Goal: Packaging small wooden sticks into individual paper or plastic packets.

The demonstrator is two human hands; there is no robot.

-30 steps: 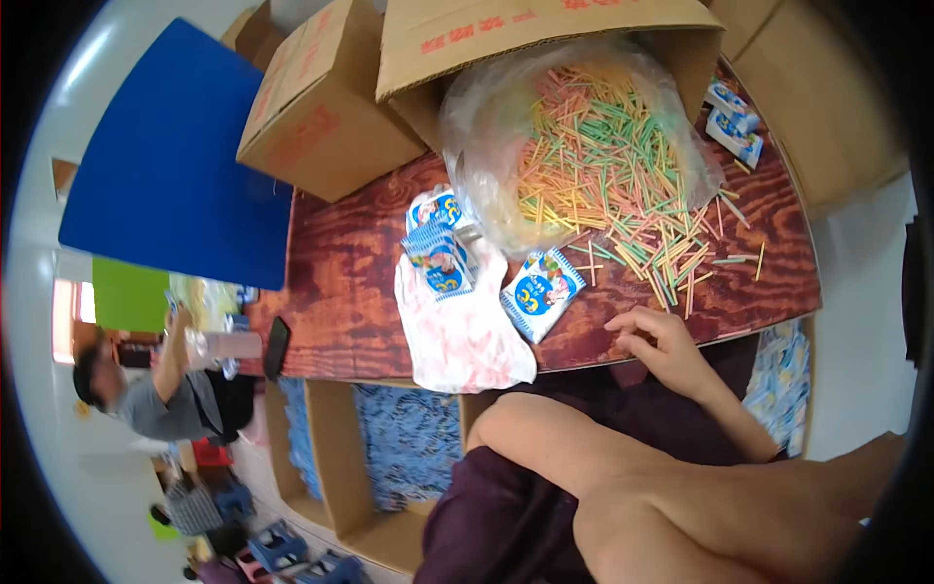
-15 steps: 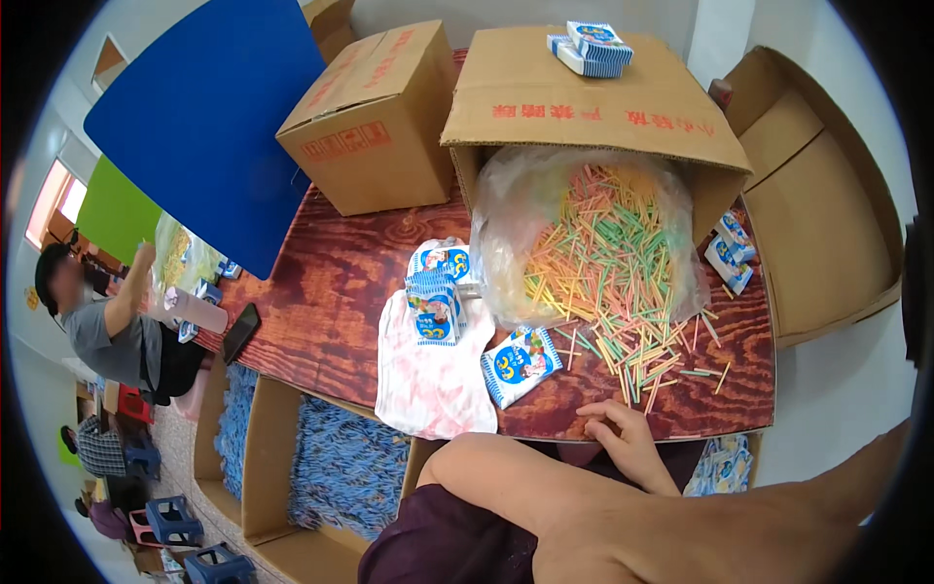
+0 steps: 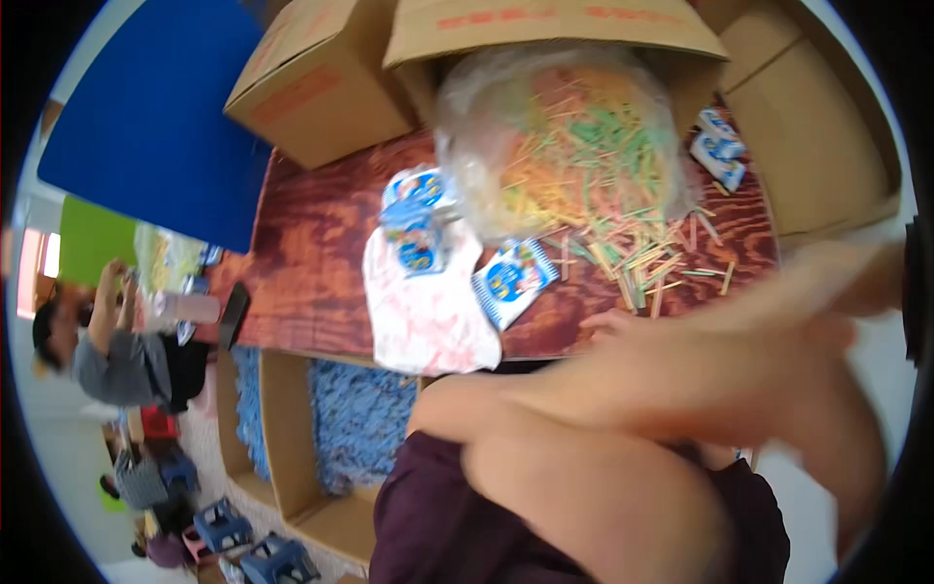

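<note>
My right hand rests at the table's front edge, just below loose pastel sticks. Its fingers look loosely stretched, with nothing seen in them, though blur softens them. Bent at the elbow, my left arm crosses in front toward the right. Motion smears its far end, so I cannot make out my left hand's fingers. To the left of my right hand lies a blue-and-white packet. More such packets sit on a white cloth with pink stains.
A clear plastic bag of pastel sticks spills from an open cardboard box. Another box and a blue panel stand left. Below the table, a carton holds blue pieces. A co-worker is at far left, near a phone.
The view has shifted, so the table and boxes appear higher. My arms have moved and are blurred. The co-worker's hands are now raised together.
</note>
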